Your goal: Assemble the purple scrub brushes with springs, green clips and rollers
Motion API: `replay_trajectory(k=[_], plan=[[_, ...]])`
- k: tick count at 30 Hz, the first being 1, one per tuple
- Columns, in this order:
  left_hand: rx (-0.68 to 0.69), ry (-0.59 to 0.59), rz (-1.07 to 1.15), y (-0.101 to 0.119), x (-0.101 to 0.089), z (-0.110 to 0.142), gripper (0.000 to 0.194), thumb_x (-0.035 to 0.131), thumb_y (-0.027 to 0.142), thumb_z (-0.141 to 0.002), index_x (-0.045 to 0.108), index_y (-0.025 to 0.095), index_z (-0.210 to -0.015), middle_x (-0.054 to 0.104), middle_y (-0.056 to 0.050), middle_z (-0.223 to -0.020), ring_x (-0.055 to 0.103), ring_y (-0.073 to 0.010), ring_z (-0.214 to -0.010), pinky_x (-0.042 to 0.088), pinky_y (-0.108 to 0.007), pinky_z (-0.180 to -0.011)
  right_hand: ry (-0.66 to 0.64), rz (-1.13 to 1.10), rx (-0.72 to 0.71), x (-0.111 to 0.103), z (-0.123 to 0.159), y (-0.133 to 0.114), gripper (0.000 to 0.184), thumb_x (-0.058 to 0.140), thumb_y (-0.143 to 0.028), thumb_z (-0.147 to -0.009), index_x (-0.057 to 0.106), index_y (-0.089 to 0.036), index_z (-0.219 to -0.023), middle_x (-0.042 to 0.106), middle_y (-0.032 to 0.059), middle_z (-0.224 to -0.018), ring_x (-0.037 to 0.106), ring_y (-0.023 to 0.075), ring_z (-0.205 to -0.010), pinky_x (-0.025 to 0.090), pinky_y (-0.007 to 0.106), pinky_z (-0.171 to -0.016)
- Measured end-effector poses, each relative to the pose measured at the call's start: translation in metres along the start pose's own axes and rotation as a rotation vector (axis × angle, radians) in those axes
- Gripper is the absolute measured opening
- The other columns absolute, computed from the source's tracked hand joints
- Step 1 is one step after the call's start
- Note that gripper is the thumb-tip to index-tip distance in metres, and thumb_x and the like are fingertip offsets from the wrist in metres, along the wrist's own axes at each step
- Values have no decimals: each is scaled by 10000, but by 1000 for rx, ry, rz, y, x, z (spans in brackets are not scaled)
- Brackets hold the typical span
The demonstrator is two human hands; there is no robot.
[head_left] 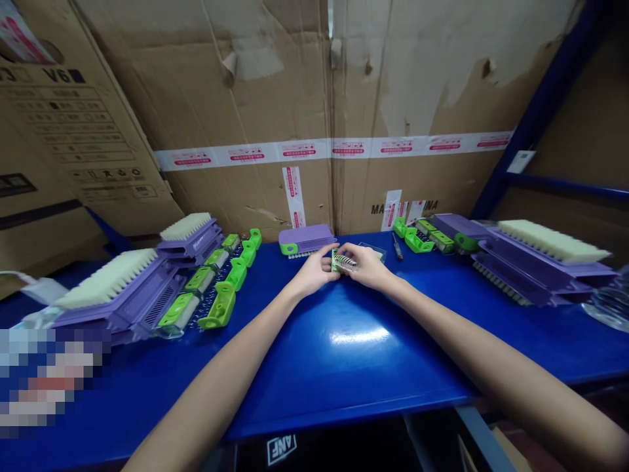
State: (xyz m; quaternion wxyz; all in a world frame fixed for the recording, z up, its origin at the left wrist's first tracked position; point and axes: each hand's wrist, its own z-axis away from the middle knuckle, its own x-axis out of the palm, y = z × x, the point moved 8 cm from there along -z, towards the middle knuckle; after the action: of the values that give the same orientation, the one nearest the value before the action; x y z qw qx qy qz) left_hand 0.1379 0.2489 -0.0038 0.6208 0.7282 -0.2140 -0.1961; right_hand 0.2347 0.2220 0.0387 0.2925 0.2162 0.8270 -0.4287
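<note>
Tall cardboard [236, 98] backs a glossy blue counter [354, 373]. In the head view, the left hand [314, 272] and right hand [368, 265] meet near the counter's far edge. The left grip pinches a small green block [335, 259]; the right grip is closed around a metal spring [348, 262] beside it. Both parts sit between the fingertips, just in front of a purple case [309, 237]. Fingers hide where they join, so I cannot tell whether the spring is seated.

For good handling, I would keep the block steady in the left fingers, line the coil up straight with it and press evenly, since a tilted spring could slip or fly off. Working low over the counter, away from the screwdriver [397, 248], should make a dropped spring easier to recover.
</note>
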Motion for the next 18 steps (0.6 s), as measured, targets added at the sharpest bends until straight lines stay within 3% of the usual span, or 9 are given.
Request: replay_trajectory(k=[6,11,18], plan=[[55,45,-56,2,0,1,766,674,-3,-571,420,108,-1285,691,-69,-906,675,-151,-777,510,-256,-718,73,115,-108,-2,2,-1,363,646,-210,-745,616,-199,-1107,641,49,-952,603,171,-835,448,283,-751],[113,138,-217,6,-2,3,727,660,10,-581,443,105,-1268,691,-99,-976,680,-176,-841,520,-278,-762,103,95,-161,-3,3,-2,201,606,-260,-797,677,-206,-977,647,50,-949,613,160,-829,461,287,-763],[213,244,-522,19,0,9,626,645,44,-628,475,135,-1224,703,-76,-930,675,-198,-860,518,-304,-791,237,-204,127,-3,1,19,196,699,-299,-683,682,-180,-839,716,49,-857,663,179,-790,515,300,-735]])
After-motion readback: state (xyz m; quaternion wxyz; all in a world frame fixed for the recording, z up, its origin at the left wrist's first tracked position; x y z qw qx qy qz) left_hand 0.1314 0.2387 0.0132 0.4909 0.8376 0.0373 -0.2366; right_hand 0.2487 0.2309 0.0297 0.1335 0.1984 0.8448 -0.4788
